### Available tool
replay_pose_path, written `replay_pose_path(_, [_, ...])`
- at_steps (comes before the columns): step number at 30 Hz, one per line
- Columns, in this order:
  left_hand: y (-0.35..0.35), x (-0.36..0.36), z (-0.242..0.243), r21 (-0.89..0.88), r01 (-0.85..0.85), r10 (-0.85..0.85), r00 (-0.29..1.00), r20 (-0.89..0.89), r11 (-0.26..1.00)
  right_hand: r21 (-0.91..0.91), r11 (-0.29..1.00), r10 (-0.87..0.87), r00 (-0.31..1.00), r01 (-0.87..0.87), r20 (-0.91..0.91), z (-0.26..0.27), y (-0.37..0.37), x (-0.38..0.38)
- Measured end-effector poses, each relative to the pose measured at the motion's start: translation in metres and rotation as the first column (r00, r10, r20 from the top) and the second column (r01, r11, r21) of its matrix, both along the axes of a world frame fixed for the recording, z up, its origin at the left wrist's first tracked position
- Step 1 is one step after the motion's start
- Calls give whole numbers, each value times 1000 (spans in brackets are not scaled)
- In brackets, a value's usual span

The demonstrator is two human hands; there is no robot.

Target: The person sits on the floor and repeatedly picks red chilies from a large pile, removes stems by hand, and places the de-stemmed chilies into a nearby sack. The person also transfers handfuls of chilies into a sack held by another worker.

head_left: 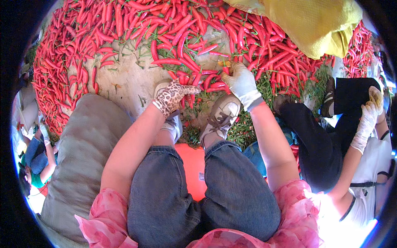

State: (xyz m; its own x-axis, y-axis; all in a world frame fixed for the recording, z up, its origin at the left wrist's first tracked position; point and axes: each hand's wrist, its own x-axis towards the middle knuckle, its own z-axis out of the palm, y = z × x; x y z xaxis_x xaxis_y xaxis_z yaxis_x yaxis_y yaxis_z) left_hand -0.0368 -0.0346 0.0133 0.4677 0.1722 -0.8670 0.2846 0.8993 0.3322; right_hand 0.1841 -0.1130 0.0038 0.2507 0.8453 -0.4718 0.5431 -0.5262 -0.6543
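Note:
My left hand (172, 95), in a leopard-print glove, is closed around several red chili peppers (190, 99) above my shoes; their ends stick out beneath it. Just to its right is my right hand (240, 79), in a whitish glove with worn, yellowish fingertips. Its thumb and forefinger are bent around a red chili pepper (226, 70). Loose red chilies (214, 82) lie between both hands. In front of them spreads a large heap of red chili peppers (139, 21) with green stems on a pale ground sheet (130, 71).
A yellow woven sack (310, 24) lies over the heap at upper right. Green stem scraps (243, 130) lie by my right shoe (224, 116). A red plastic surface (190, 167) shows between my knees. At right sits a co-worker in gloves (364, 130); another person (38, 155) is at far left.

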Motion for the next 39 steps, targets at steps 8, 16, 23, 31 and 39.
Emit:
replay_pose_path(8, [-2,-1,4,-77,137,-123,979,160,988,315,944,79,995,-95,62,43,-14,-49])
replay_pose_path(16, [-3,-4,-3,-14,209,-209,978,14,978,-275,939,-340,442,207,-830,28,-14,-36])
replay_pose_path(23, [29,6,16,209,882,-799,472,-373,423,166,794,547,806,-585,225,11,-23,-50])
replay_pose_path(31, [13,-20,-38,580,567,-407,824,-394,585,352,887,147,904,-300,402,-34,71,9])
replay_pose_path(39, [30,19,2,918,363,-256,913,-316,162,63,916,325,824,-397,465,-48,41,37])
